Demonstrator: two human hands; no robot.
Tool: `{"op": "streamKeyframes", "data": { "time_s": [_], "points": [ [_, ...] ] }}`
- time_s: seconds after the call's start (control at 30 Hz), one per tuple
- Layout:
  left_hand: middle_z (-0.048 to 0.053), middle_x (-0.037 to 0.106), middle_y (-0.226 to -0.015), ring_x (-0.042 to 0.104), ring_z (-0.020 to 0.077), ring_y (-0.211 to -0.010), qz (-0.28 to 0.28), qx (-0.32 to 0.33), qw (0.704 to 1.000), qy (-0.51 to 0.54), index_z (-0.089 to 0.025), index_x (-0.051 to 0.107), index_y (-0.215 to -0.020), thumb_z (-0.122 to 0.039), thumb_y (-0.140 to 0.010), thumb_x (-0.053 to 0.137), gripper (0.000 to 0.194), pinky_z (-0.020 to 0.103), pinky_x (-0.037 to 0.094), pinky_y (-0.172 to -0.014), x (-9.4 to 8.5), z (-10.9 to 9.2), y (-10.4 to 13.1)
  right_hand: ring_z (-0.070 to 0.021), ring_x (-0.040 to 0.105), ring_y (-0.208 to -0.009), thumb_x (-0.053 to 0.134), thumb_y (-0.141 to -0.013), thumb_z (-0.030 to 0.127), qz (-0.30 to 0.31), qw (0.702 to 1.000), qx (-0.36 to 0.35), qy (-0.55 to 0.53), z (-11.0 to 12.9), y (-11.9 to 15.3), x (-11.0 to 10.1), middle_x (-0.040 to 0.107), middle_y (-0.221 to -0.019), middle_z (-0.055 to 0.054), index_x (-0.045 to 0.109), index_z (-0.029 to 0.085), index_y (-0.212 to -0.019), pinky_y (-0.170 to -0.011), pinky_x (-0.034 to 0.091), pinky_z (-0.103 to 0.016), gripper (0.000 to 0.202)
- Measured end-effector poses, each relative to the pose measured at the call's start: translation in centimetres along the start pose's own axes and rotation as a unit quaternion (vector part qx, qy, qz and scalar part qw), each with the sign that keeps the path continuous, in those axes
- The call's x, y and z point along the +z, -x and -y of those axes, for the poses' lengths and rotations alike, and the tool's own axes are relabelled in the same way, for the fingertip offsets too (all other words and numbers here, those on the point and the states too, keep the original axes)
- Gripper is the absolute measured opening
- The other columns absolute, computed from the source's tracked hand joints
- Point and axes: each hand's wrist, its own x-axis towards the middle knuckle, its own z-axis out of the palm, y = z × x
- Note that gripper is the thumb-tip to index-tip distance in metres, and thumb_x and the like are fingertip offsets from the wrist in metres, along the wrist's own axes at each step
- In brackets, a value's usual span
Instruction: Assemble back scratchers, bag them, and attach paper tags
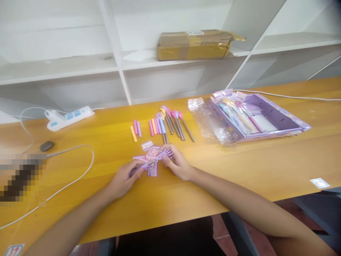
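Observation:
A purple back scratcher [151, 162] with a hand-shaped head and a metal rod slants between my hands. My left hand [126, 179] is closed round its purple handle. At the other end, my right hand [179, 164] pinches the clawed head between thumb and fingers. Beneath it, several small printed cards [152, 169] lie overlapping on the table. Just beyond my hands are more back scratchers [174, 122] with yellow, pink, blue and purple heads and bare metal rods. Loose coloured handle sleeves [152, 127] lie left of them, and a yellow sleeve [133, 134] lies farther left.
On the right, a purple display box [279, 111] holds bagged back scratchers, with clear plastic bags [204, 115] against its left side. A white power strip [70, 118], a dark mouse-like object [47, 145] and cables occupy the left. A taped parcel [194, 45] rests on the shelf behind.

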Motion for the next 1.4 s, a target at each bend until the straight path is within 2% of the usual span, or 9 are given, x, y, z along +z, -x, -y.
{"op": "streamKeyframes", "data": {
  "time_s": [0.3,0.6,0.67,0.77,0.87,1.03,1.2,1.3,1.4],
  "points": [
    [-0.002,0.064,-0.075,0.058,0.0171,-0.068,0.011,-0.004,1.0,-0.013,-0.022,0.067,-0.122,-0.048,-0.109,0.049,0.034,0.028,0.046,-0.069,-0.1,0.0,-0.2,-0.0112,0.043,-0.064,0.068,-0.099,0.061,0.02,0.982,0.06,-0.178,0.4,-0.8,0.5,0.047,-0.079,0.003,0.051,0.023,-0.123,-0.058,0.036,-0.024,0.048],
    [-0.002,0.063,-0.072,0.058,0.0182,-0.067,0.016,-0.004,0.999,-0.029,-0.022,0.067,-0.128,-0.05,-0.11,0.046,0.039,0.03,0.048,-0.071,-0.1,0.0,-0.2,-0.0089,0.035,-0.055,0.069,-0.097,0.066,0.034,0.976,0.09,-0.196,0.6,-1.4,0.5,0.043,-0.064,0.006,0.058,0.018,-0.106,-0.05,0.026,-0.023,0.049],
    [-0.001,0.067,-0.077,0.061,0.019,-0.071,0.022,-0.006,0.999,-0.029,-0.023,0.066,-0.129,-0.05,-0.111,0.045,0.039,0.03,0.05,-0.074,-0.1,0.0,-0.2,-0.0082,0.033,-0.052,0.066,-0.099,0.066,0.039,0.974,0.095,-0.201,0.6,-1.4,0.5,0.043,-0.063,0.007,0.057,0.018,-0.105,-0.048,0.024,-0.023,0.049],
    [0.004,0.077,-0.103,0.069,0.0222,-0.091,0.041,0.002,0.998,-0.04,-0.025,0.067,-0.13,-0.048,-0.111,0.046,0.037,0.032,0.052,-0.084,-0.1,0.1,-0.3,-0.008,0.032,-0.051,0.06,-0.102,0.067,0.045,0.973,0.096,-0.207,0.9,-1.3,0.5,0.044,-0.063,0.007,0.056,0.018,-0.105,-0.047,0.023,-0.023,0.05],
    [0.006,0.077,-0.122,0.071,0.0245,-0.105,0.059,0.007,0.996,-0.062,-0.025,0.069,-0.127,-0.046,-0.112,0.046,0.034,0.032,0.052,-0.089,-0.2,0.1,-0.4,-0.0089,0.034,-0.052,0.057,-0.103,0.068,0.036,0.978,0.089,-0.186,1.1,-1.3,0.5,0.046,-0.064,0.005,0.058,0.018,-0.101,-0.048,0.026,-0.024,0.051],
    [0.005,0.076,-0.11,0.07,0.0226,-0.094,0.069,0.016,0.994,-0.085,-0.023,0.066,-0.116,-0.044,-0.113,0.042,0.033,0.032,0.05,-0.085,-0.3,-0.9,-0.6,-0.0103,0.038,-0.056,0.056,-0.104,0.067,-0.062,0.99,0.077,-0.104,1.1,-1.1,0.9,0.046,-0.062,0.003,0.058,0.018,-0.087,-0.054,0.03,-0.026,0.052],
    [-0.003,0.06,-0.071,0.056,0.017,-0.062,0.078,-0.001,0.995,-0.068,-0.022,0.06,-0.097,-0.046,-0.114,0.037,0.037,0.03,0.042,-0.066,-0.4,-1.3,-0.5,-0.0097,0.038,-0.057,0.065,-0.096,0.071,-0.167,0.973,0.099,-0.125,1.5,-2.0,0.6,0.048,-0.066,0.002,0.066,0.017,-0.091,-0.052,0.029,-0.025,0.054],
    [-0.005,0.054,-0.064,0.052,0.0156,-0.056,0.079,-0.023,0.996,-0.021,-0.022,0.054,-0.091,-0.047,-0.114,0.034,0.039,0.029,0.042,-0.065,-0.5,-0.8,-0.5,-0.0081,0.037,-0.057,0.075,-0.088,0.068,-0.243,0.954,0.107,-0.136,2.4,-3.3,-1.9,0.051,-0.07,0.001,0.068,0.017,-0.089,-0.049,0.024,-0.022,0.052],
    [-0.006,0.052,-0.063,0.053,0.0148,-0.055,0.079,-0.038,0.996,0.024,-0.023,0.05,-0.088,-0.049,-0.114,0.033,0.041,0.029,0.044,-0.065,-0.5,-0.6,-0.5,-0.0066,0.034,-0.054,0.078,-0.09,0.059,-0.33,0.937,0.05,-0.099,4.2,-4.6,-7.0,0.047,-0.065,0.003,0.07,0.016,-0.089,-0.048,0.02,-0.022,0.043]
  ]
}}
